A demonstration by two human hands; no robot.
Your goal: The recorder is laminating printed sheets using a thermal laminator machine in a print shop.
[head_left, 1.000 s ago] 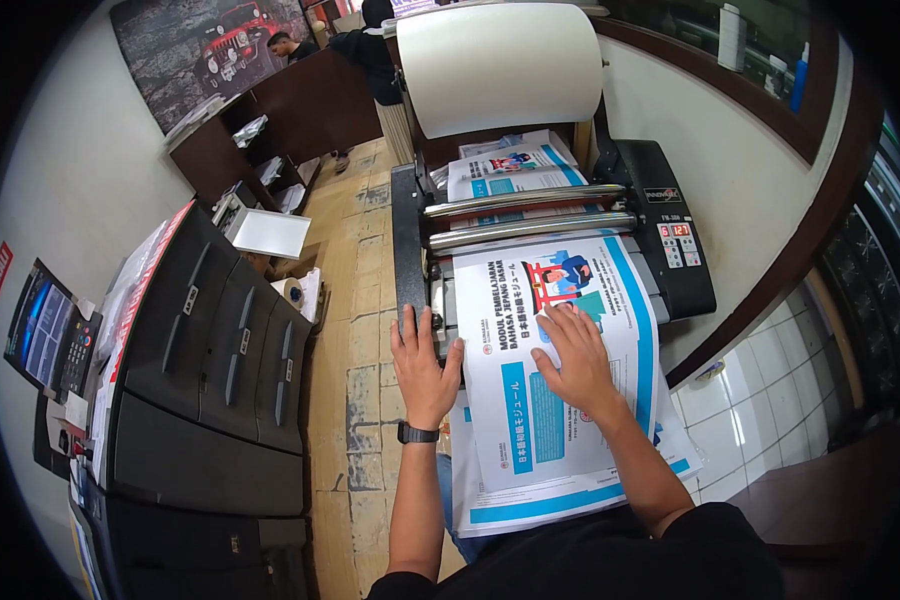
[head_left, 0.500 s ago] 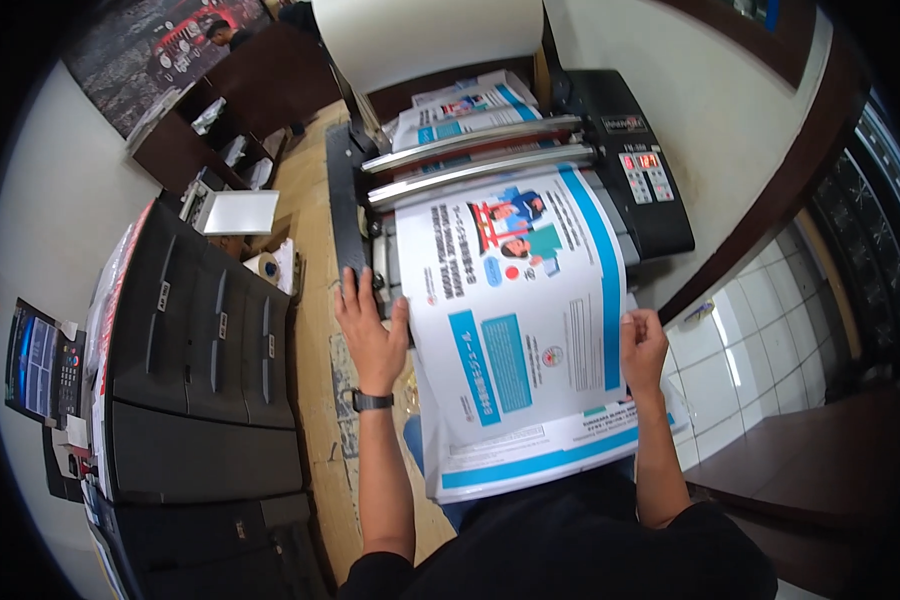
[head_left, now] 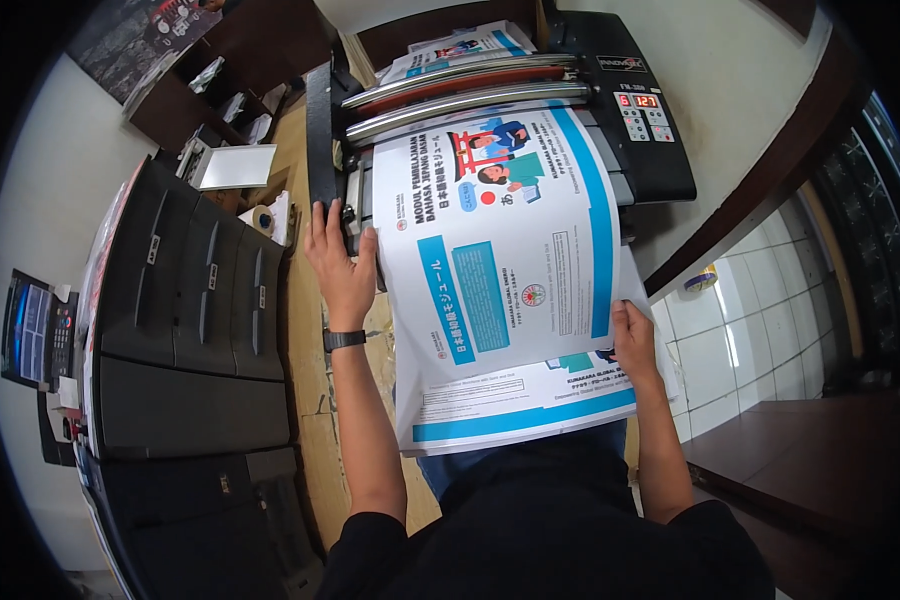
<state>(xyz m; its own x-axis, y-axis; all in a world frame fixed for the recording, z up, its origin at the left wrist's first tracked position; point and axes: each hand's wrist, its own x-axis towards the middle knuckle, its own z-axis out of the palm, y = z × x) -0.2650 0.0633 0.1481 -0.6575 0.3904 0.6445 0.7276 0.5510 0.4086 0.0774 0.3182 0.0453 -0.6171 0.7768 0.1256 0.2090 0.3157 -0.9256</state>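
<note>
A large printed sheet point(head_left: 390, 300), white with blue bands and a coloured illustration, lies on the laminator point(head_left: 647, 165), its far edge at the metal rollers point(head_left: 470, 115). My left hand point(head_left: 345, 280), with a dark watch on the wrist, rests open at the machine's left edge beside the sheet, its fingers spread. With thumb and fingers closed, my right hand point(head_left: 632, 345) pinches the sheet's right edge near its near corner. Beneath it, close to my body, lies a stack of similar prints point(head_left: 525, 425). More prints point(head_left: 460, 50) show beyond the rollers.
A control panel point(head_left: 646, 117) with lit red digits is on the laminator's right side. Dark grey drawer units point(head_left: 200, 270) with a screen point(head_left: 35, 330) beside them stand at left. A white tiled floor point(head_left: 740, 320) and a brown wooden surface point(head_left: 800, 450) lie at right.
My right hand has slid along the sheet's right edge toward its near corner. The whole view has shifted, so the laminator sits higher. My left hand stays at the machine's left edge.
</note>
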